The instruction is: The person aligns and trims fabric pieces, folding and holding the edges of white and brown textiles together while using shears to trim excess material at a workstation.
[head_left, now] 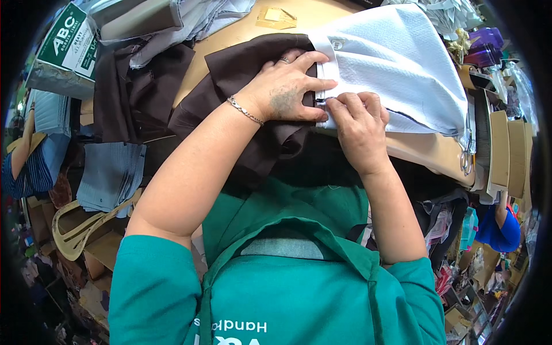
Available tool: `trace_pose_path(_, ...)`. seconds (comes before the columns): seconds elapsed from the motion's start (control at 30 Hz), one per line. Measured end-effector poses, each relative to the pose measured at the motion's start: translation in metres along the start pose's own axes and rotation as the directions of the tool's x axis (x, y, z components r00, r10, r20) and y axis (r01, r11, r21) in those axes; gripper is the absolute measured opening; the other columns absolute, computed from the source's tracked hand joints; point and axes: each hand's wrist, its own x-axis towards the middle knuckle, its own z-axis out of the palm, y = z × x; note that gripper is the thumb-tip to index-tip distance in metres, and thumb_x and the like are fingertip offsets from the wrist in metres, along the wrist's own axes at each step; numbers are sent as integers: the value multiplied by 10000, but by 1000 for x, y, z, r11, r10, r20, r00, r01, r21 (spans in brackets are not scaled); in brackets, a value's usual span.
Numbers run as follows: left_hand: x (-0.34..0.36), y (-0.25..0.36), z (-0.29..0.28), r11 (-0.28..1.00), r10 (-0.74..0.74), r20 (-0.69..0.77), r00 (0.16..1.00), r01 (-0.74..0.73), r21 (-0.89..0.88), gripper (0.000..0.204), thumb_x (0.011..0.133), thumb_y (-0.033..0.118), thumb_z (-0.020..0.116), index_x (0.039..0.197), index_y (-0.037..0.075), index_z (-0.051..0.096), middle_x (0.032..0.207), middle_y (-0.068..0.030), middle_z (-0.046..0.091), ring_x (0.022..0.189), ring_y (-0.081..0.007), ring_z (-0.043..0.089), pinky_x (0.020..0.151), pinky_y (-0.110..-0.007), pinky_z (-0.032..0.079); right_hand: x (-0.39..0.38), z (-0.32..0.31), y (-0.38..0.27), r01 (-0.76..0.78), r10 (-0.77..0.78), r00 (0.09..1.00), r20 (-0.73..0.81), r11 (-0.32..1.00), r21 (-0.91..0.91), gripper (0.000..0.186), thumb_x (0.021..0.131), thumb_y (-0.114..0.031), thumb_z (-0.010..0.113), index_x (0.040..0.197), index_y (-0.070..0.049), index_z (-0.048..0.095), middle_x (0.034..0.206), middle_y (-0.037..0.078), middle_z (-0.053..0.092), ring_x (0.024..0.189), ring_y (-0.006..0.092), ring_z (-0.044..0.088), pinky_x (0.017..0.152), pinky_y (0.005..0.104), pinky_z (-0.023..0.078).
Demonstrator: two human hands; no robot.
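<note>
My left hand (287, 89) lies with fingers spread across the dark brown fabric (247, 57), its fingertips on a white band (326, 66). This band runs along the edge of a large piece of white textured fabric (397, 63). My right hand (361, 129) has its fingers bent and pinched together at the band's near end, on the white fabric. A small dark metallic piece (321, 103) shows between my left thumb and right fingertips; I cannot tell what it is. The white fabric's near edge is dark and slightly wavy.
Scissors (467, 158) hang at the table's right edge. A translucent yellow piece (276, 18) lies on the tabletop (221, 35). At left are a green-and-white box (68, 43), more brown cloth (129, 95), stacked grey-blue fabric (109, 172) and a chair back (66, 230). Another person's arm (24, 138) shows far left.
</note>
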Motion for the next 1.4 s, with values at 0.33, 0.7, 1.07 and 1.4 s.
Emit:
trace_pose_path(0.33, 0, 0, 3, 1000, 14, -25, 1000, -14, -7, 504, 641, 386, 727, 1121, 273, 622, 1347, -10, 376, 1205, -288, 386, 879, -516, 416, -6, 1, -8, -51, 51, 999, -1, 997, -60, 235, 716, -175, 581, 946, -146, 620, 876, -45, 524, 903, 163, 489, 780, 322, 321)
trace_pose_path(0.7, -2, 0, 4, 1000, 14, -36, 999, -14, -6, 506, 641, 391, 726, 1121, 272, 618, 1347, -14, 377, 1203, -295, 384, 864, -525, 418, -8, 0, -15, -48, 49, 998, 30, 999, -27, 285, 731, -145, 563, 1002, -66, 603, 947, 17, 554, 931, 187, 515, 758, 319, 380)
trace_pose_path(1.07, -1, 0, 4, 1000, 21, -54, 998, -21, -5, 494, 647, 379, 720, 1117, 264, 620, 1343, -12, 380, 1197, -300, 396, 854, -526, 425, -9, 4, -20, 3, 1, 999, 40, 996, -94, 312, 741, -118, 555, 1026, 7, 585, 1023, 88, 572, 945, 217, 556, 783, 326, 427)
trace_pose_path(1.4, -2, 0, 7, 1000, 29, -73, 997, -29, 7, 480, 658, 384, 696, 1115, 257, 624, 1345, -18, 383, 1192, -304, 406, 863, -522, 424, -13, -2, -22, -8, 10, 999, 53, 999, -49, 299, 765, -104, 543, 1040, 4, 587, 1025, 105, 598, 989, 235, 568, 843, 330, 426)
